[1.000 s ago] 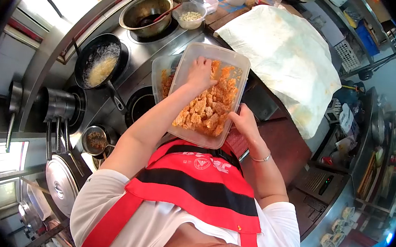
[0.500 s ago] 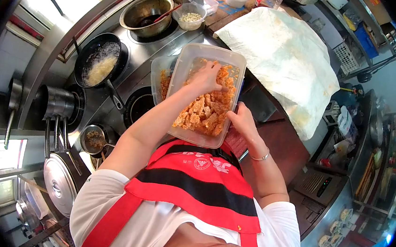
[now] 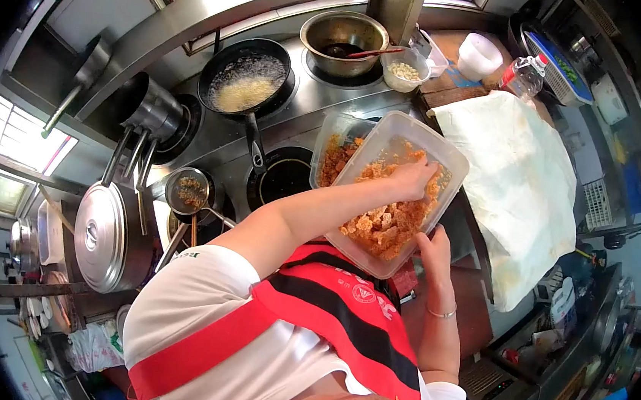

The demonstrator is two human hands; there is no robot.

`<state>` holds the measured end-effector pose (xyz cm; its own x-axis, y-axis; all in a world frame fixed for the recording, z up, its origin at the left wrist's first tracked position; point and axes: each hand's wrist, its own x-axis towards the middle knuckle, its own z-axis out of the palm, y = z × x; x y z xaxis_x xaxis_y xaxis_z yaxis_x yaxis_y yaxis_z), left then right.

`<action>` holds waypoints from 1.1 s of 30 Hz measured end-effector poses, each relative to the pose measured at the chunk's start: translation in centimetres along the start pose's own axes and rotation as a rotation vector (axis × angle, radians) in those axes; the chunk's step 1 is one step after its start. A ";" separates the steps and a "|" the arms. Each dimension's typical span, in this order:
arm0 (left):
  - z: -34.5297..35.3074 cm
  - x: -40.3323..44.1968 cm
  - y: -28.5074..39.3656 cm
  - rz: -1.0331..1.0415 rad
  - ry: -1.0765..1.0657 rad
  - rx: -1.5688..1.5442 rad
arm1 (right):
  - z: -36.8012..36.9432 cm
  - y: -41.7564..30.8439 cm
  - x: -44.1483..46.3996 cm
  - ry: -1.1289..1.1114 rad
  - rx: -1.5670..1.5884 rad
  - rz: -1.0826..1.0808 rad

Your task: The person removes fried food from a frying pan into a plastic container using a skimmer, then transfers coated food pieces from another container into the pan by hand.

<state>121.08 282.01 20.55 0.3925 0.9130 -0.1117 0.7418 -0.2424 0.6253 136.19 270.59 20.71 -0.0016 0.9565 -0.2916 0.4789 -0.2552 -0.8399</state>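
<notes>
A translucent plastic tub (image 3: 453, 152) is tilted in front of my apron, with orange, crumbly-coated pieces (image 3: 383, 228) in it. My left hand (image 3: 414, 179) reaches into the tub, fingers curled down among the pieces at its right side; the fingertips are partly hidden. My right hand (image 3: 433, 254), with a bracelet at the wrist, grips the near right rim, thumb on the outside and the other fingers out of sight. Behind it a second clear tub (image 3: 327, 128) holds similar orange pieces. A black frying pan (image 3: 208, 76) contains bubbling oil with pale food frying in it.
Beyond the tubs stand a metal basin (image 3: 328, 22) with dark contents and a bowl of chopped white bits (image 3: 404, 72). A strainer (image 3: 188, 191), saucepans (image 3: 149, 105) and a lidded pot (image 3: 104, 234) are at left. A white cloth (image 3: 511, 194) covers the right counter.
My left hand has shifted toward the tub's right side, its fingers curling in among the pieces. My right hand still holds the rim. The camera view has turned, shifting everything in the picture.
</notes>
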 end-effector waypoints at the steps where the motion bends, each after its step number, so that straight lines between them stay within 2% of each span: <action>1: 0.2 0.2 -0.1 -0.001 0.014 -0.041 | -0.1 0.0 0.0 -0.005 0.000 -0.005; 5: 0.4 0.8 -1.9 0.012 0.023 -0.131 | 0.6 0.1 0.4 -0.012 0.031 -0.023; 10: -0.5 1.3 -3.3 0.242 0.198 -0.330 | 0.5 -0.2 0.3 -0.020 0.057 -0.023; 16: -3.9 0.0 -2.6 0.194 0.125 -0.433 | 0.6 1.0 1.2 -0.035 0.054 0.005; 22: -12.4 -3.6 -3.8 0.095 0.053 -0.606 | 0.7 1.7 1.4 -0.043 0.096 0.054; 24: -16.1 -4.7 -6.3 0.165 0.207 -0.493 | 0.8 1.6 1.3 -0.041 0.111 0.054; 25: -17.6 -4.6 -8.9 0.060 0.159 -0.597 | 0.6 0.8 0.9 -0.048 0.166 0.092; 26: -19.7 -5.7 -9.8 -0.002 0.201 -0.654 | 0.6 0.3 0.6 -0.055 0.221 0.130; 27: -22.1 -6.8 -10.2 -0.138 0.237 -0.585 | 0.7 0.4 0.5 -0.056 0.221 0.130; 29: -23.9 -5.7 -18.8 -0.194 0.371 -0.378 | 0.8 0.8 0.5 -0.026 0.235 0.129; 31: -27.1 -6.6 -20.5 -0.486 0.391 -0.343 | 0.8 1.0 0.3 -0.007 0.262 0.146; 32: -26.4 -5.1 -27.7 -0.406 0.550 -0.189 | 0.8 0.9 0.2 0.010 0.287 0.164; 33: -27.0 -4.8 -29.7 -0.495 0.574 -0.110 | 0.7 0.9 -0.1 0.015 0.287 0.165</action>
<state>82.52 293.65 23.34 -0.3379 0.9412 0.0017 0.6874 0.2455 0.6836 135.96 270.20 19.62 0.0690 0.9006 -0.4291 0.2053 -0.4338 -0.8773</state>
